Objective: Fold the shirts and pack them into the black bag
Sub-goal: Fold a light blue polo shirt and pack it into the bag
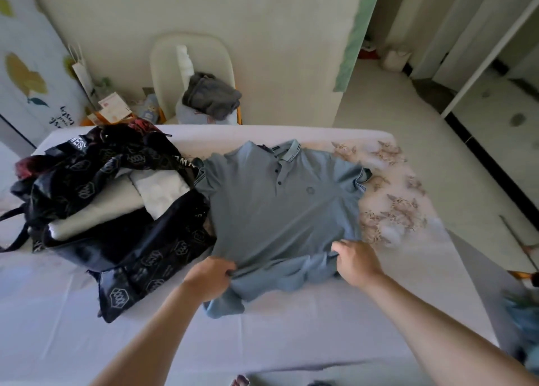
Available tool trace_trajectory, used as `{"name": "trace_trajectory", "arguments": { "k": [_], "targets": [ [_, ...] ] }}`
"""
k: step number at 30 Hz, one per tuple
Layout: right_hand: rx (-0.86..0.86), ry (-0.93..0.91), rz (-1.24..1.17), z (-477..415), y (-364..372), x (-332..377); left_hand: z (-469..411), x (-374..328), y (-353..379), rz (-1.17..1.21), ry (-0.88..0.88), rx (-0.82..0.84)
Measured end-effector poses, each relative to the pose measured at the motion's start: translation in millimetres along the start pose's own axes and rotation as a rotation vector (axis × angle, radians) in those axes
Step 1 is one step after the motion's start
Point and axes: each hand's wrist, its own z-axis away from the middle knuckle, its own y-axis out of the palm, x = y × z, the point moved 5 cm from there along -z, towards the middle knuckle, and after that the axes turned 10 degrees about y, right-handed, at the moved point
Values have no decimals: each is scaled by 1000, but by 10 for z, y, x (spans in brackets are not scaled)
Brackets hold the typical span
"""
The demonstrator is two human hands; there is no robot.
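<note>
A grey-blue polo shirt (277, 207) lies front side up on the bed, collar toward the far edge, its lower part bunched near me. My left hand (208, 277) grips the bunched fabric at the shirt's lower left. At the lower right, my right hand (357, 261) pinches the hem. The black bag (140, 257) with white logo prints lies open to the left of the shirt, touching its left sleeve. Folded white and pale garments (122, 201) sit inside the bag.
The bed (320, 333) has a white sheet with a floral patch on its right side. Beyond the far edge stands a cream chair (166, 64) holding a dark grey garment (213, 98). Papers and a paper bag sit at the back left. Tiled floor lies to the right.
</note>
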Motion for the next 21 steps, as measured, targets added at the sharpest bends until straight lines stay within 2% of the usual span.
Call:
{"name": "trace_trajectory", "arguments": {
  "k": [1, 3, 4, 6, 7, 9, 11, 12, 15, 17, 19, 21],
  "targets": [
    [14, -12, -2, -4, -21, -49, 16, -36, 22, -115, -24, 66],
    [135, 3, 0, 18, 19, -176, 67, -180, 82, -241, -76, 76],
    [204, 16, -6, 63, 73, -260, 77, -274, 107, -231, -75, -27],
    [239, 34, -56, 189, 90, -408, 77, -503, 159, -114, 9, -287],
    [245, 31, -83, 267, 90, -467, 58, -636, 209, -63, 67, -345],
    [287, -25, -77, 417, 129, -571, -15, -919, 390, -29, 117, -217],
    [346, -89, 13, 539, 237, -688, -81, -1100, 634, -127, 103, -31],
    [354, -109, 31, 562, 284, -735, -116, -1124, 726, -170, 80, -18],
    [277, -156, -40, 564, 307, -762, -170, -1152, 815, -115, 37, -178],
    [293, -152, -88, 556, 232, -705, -162, -1125, 838, -64, -13, -164],
    [408, -67, -133, 540, 146, -686, -126, -1070, 859, -48, -76, -15],
    [497, 20, -200, 475, 38, -705, -108, -1064, 853, -23, -114, 225]
  ]
}}
